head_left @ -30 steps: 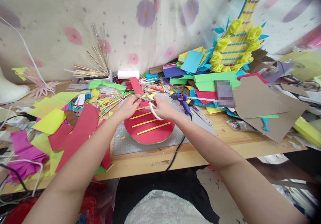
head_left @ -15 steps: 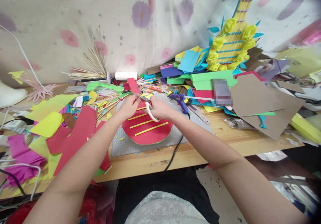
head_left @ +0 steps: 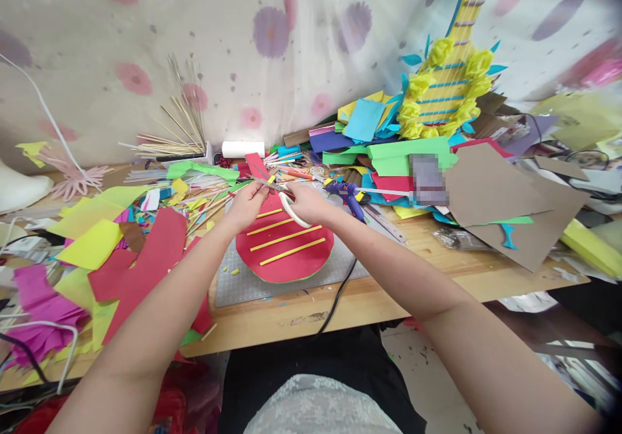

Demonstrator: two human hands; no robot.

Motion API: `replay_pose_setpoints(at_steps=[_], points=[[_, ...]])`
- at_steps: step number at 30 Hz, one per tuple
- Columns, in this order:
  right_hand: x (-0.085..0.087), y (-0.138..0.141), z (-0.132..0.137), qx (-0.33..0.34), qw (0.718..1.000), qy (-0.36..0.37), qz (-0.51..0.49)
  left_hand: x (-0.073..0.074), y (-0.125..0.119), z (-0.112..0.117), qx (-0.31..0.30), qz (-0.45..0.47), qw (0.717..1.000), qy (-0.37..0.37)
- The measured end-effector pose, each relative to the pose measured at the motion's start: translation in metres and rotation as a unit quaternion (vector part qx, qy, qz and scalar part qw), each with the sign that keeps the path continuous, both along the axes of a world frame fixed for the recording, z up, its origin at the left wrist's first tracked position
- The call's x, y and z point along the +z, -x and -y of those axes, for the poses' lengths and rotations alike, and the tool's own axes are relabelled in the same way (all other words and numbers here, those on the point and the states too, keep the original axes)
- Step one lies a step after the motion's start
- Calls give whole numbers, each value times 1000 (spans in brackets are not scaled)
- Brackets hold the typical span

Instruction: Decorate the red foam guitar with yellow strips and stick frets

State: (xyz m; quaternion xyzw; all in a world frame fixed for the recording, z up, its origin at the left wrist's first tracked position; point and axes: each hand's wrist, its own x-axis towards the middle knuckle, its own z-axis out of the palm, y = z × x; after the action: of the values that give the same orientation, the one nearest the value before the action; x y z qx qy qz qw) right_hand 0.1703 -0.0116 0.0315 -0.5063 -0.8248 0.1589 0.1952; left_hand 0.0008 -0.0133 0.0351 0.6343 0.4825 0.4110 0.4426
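Right hand [head_left: 305, 203] grips the scissors [head_left: 286, 201] over the red paper shape [head_left: 286, 256]. Left hand [head_left: 247, 204] pinches what looks like a thin yellow strip [head_left: 271, 179] at the blades.

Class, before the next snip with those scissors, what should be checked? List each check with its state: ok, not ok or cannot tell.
1. Right hand grips the scissors by the white handle: ok.
2. Left hand pinches the yellow strip at the blades: ok.
3. Left fingertips clear of the blades: cannot tell, too small.
4. Red piece lies flat on the grey mat: ok.
5. Glue gun lies apart from both hands: ok.
6. Table around the mat is crowded with paper scraps: not ok.
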Motion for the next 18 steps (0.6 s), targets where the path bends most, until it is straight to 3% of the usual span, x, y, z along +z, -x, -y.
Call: replay_pose_setpoints(at_steps=[3, 8, 14, 18], points=[[2, -4, -1, 25, 1000, 4, -13, 2, 0, 3, -32, 52, 998, 1], [5, -3, 0, 0, 999, -12, 31, 8, -3, 5, -40, 78, 996, 21], [6, 3, -3, -47, 996, -10, 76, 7, -2, -3, -17, 36, 999, 30], [8, 6, -6, -49, 996, -6, 73, 2, 0, -11, 4, -5, 1000, -15]])
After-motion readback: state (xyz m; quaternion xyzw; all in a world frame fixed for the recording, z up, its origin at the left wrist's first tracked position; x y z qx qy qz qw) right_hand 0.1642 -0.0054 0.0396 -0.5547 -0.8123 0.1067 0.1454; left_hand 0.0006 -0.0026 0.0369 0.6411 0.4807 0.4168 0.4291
